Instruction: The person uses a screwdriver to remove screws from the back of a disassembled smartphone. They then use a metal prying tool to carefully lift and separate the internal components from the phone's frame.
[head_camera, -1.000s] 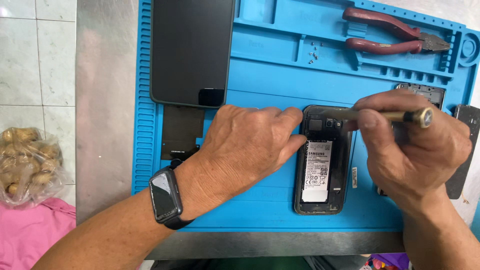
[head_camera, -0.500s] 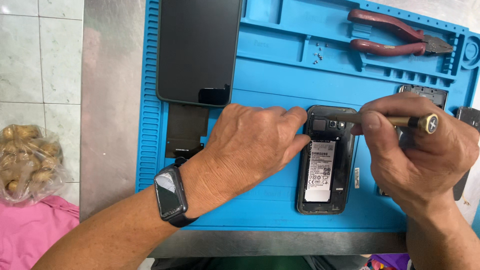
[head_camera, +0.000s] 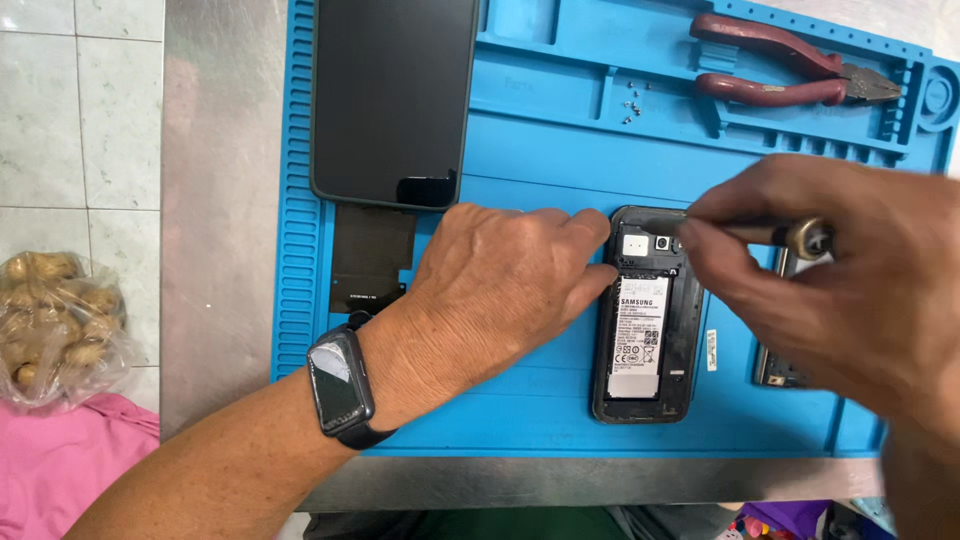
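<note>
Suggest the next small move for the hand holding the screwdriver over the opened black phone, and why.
Probably turn the metal-handled screwdriver in place: the right hand has its tip at the top edge of the opened black phone, beside the camera, the left hand steadies the phone's side on the blue silicone mat, and loose tiny screws already sit in a mat tray.

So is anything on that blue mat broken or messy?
The small phone lies with its back off, battery showing, between the left hand and the right hand. Tiny screws lie loose in a tray of the blue mat. Nothing looks spilled.
</note>
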